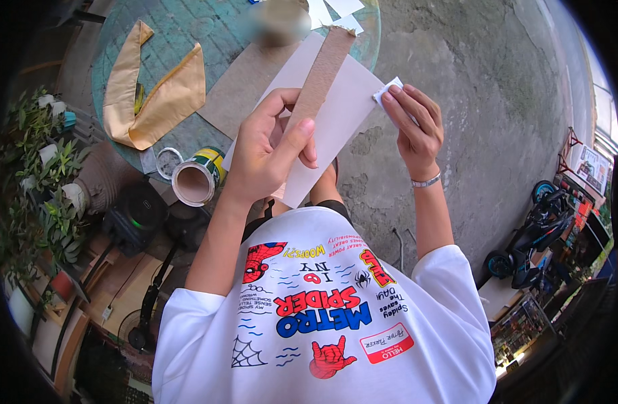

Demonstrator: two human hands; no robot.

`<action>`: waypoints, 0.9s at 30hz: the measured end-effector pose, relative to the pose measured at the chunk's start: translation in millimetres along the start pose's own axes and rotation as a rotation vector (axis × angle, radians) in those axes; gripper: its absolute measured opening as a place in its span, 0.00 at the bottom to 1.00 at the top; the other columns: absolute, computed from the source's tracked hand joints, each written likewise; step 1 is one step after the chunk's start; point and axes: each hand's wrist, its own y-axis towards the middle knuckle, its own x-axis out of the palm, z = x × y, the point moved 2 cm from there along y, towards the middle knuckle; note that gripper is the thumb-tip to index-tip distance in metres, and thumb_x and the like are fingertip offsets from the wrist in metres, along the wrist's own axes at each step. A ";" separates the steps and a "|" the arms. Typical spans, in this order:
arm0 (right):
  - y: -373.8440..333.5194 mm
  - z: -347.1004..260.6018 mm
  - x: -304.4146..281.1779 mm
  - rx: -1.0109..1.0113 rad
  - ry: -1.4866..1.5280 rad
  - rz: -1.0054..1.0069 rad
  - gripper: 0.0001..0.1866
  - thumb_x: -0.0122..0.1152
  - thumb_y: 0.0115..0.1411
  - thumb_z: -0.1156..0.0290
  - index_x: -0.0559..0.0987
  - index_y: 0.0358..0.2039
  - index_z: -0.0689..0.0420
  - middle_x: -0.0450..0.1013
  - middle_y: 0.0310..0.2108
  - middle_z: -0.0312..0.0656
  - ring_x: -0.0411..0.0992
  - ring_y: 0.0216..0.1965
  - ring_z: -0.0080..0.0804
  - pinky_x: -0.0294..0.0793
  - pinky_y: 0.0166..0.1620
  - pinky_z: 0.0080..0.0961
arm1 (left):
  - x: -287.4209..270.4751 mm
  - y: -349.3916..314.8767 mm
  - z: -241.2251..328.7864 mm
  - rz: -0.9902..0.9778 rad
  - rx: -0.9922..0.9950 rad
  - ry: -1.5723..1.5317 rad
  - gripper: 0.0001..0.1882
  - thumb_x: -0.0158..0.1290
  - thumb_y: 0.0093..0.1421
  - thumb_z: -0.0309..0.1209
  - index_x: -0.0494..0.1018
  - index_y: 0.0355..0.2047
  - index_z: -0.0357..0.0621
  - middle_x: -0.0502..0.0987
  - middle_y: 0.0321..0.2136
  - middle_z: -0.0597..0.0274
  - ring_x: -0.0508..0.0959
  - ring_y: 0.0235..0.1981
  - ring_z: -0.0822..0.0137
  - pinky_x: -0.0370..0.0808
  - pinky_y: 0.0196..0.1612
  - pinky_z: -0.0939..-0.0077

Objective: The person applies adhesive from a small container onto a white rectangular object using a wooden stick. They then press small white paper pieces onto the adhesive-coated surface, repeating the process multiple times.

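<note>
My left hand [272,145] grips a long brown cardboard strip [322,81] with a ragged upper end, the thumb lying across its front. Behind the strip is a large pale, whitish sheet [349,87], close to the table edge and above my lap. Whether my left hand also holds this sheet, I cannot tell. To the right, my right hand [416,121] pinches a small white folded piece [387,91], apart from the strip and by the sheet's right corner. What the white piece is made of is unclear.
On the worn green round table [221,30] lie a folded yellow cloth [130,94], a brown board [245,84] and white paper scraps [346,7]. An open can [194,182] stands at its near edge beside a round lid [169,163]. Plants [50,161] crowd the left; a toy motorbike [534,232] stands right.
</note>
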 end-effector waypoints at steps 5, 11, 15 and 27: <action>1.4 -7.0 -10.8 0.044 0.005 0.003 0.23 0.66 0.49 0.86 0.88 0.45 0.52 0.83 0.46 0.36 0.78 0.49 0.39 0.79 0.51 0.32 | -2.1 1.7 -4.3 -0.003 -0.008 0.040 0.16 0.50 0.71 0.27 0.68 0.56 0.30 0.78 0.28 0.60 0.79 0.26 0.75 0.81 0.30 0.78; 20.6 -26.9 -26.2 0.301 0.012 -0.079 0.22 0.60 0.52 0.90 0.84 0.45 0.53 0.80 0.40 0.38 0.74 0.41 0.40 0.75 0.44 0.35 | -2.2 0.4 -2.1 0.016 -0.021 0.015 0.15 0.53 0.70 0.28 0.71 0.54 0.32 0.79 0.27 0.62 0.79 0.27 0.76 0.79 0.31 0.79; 34.6 -45.0 -18.5 0.354 -0.099 -0.161 0.20 0.60 0.52 0.90 0.83 0.43 0.54 0.78 0.39 0.38 0.74 0.41 0.41 0.75 0.43 0.35 | -1.4 0.6 -2.0 0.005 -0.023 -0.017 0.15 0.53 0.70 0.27 0.72 0.53 0.32 0.79 0.29 0.62 0.79 0.28 0.76 0.79 0.32 0.79; 37.4 -93.8 -15.1 0.438 -0.054 -0.214 0.23 0.59 0.47 0.90 0.83 0.43 0.54 0.78 0.39 0.39 0.74 0.42 0.41 0.75 0.44 0.36 | -7.6 1.3 -1.1 0.003 -0.016 -0.111 0.15 0.54 0.70 0.29 0.72 0.51 0.31 0.79 0.31 0.62 0.79 0.28 0.77 0.80 0.31 0.79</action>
